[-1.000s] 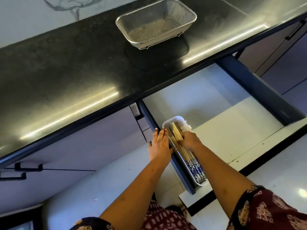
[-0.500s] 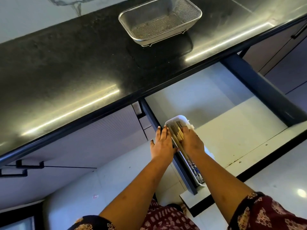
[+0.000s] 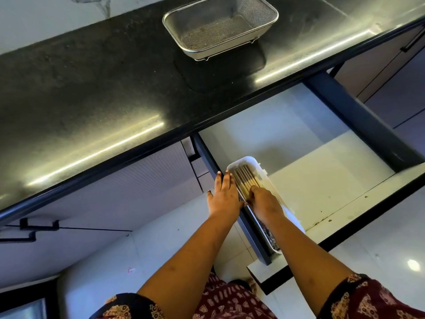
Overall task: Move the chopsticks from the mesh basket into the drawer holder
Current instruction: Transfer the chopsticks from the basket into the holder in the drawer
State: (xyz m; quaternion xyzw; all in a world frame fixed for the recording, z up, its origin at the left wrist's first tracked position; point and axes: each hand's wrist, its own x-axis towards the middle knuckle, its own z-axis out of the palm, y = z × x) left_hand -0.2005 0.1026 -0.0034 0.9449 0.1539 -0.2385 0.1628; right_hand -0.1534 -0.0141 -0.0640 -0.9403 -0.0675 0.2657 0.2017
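The chopsticks (image 3: 247, 180) lie side by side in the white drawer holder (image 3: 259, 168), which sits along the left edge of the open drawer (image 3: 310, 171), by its front left corner. The right hand (image 3: 264, 202) rests on them with fingers curled down; whether its grip pinches any I cannot tell. The left hand (image 3: 224, 196) lies flat, fingers spread, against the drawer's left wall. The mesh basket (image 3: 220, 26) stands on the black bench (image 3: 92, 88) near its back edge, no chopsticks in it.

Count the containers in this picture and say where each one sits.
2. The mesh basket stands empty on the black countertop. The white holder lies in the open drawer, along its left wall, with the chopsticks in it. Others may be hidden.
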